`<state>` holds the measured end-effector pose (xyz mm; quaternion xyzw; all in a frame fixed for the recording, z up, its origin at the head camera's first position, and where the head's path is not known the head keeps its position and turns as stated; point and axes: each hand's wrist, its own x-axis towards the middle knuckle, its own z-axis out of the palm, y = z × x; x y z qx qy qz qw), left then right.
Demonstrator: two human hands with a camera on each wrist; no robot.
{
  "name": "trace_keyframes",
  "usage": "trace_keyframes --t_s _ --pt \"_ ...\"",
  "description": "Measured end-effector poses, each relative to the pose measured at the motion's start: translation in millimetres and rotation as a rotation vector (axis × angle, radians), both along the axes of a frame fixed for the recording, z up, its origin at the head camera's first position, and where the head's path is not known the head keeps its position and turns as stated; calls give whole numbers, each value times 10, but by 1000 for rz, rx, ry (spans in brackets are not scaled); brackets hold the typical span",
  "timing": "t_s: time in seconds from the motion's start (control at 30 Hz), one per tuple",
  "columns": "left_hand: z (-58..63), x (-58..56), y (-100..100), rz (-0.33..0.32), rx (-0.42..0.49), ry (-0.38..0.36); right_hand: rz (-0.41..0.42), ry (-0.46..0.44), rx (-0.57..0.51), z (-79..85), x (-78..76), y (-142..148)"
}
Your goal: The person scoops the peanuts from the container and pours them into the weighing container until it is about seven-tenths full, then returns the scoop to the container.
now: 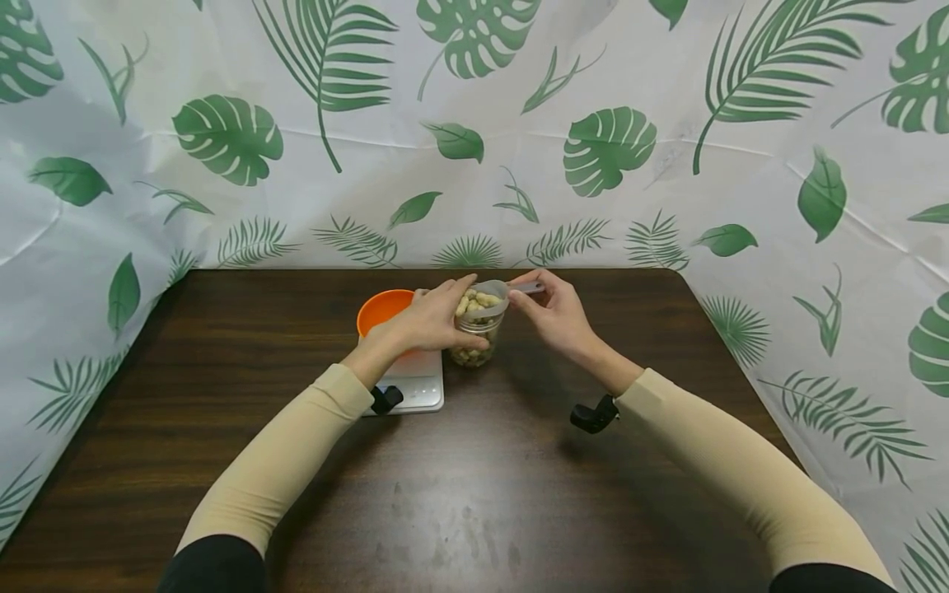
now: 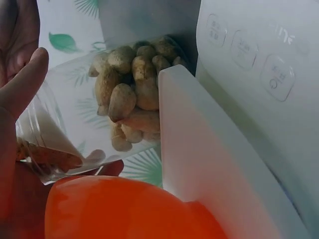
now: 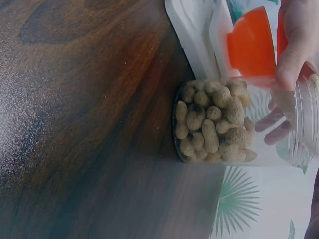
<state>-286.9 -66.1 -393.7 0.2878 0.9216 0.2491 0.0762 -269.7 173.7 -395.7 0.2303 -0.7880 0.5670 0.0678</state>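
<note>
A clear jar (image 1: 471,356) holds unshelled peanuts (image 3: 214,124) in its lower part and stands on the table beside the scale. My left hand (image 1: 430,319) grips the jar near its neck, thumb on the near side and fingers round the back. With thumb and fingers, my right hand (image 1: 554,317) pinches the handle of a translucent scoop (image 1: 501,303). The scoop is at the jar's mouth, partly inside the neck, with several peanuts in it. Left of the jar, an orange bowl (image 1: 380,311) sits on a white kitchen scale (image 1: 424,389); its inside is mostly hidden.
The dark wooden table (image 1: 474,494) has its far edge just behind the jar. A white sheet with green leaves (image 1: 458,142) hangs behind and at both sides. The scale's buttons (image 2: 279,77) face the near side, close under my left wrist.
</note>
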Motion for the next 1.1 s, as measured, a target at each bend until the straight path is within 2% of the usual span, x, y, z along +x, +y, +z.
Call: trace_keyframes --t_s 0.27,0.53,0.73,1.1 --pt "-14 -2 23 27 -11 3 -1 -4 8 1 -7 27" --pt "-9 -6 40 43 28 18 -14 -3 -10 13 3 60" --pt "-18 -15 44 38 48 27 -4 -20 -54 -8 -2 82" --pt "-6 1 36 36 88 15 18 10 -141 -75 -31 128"
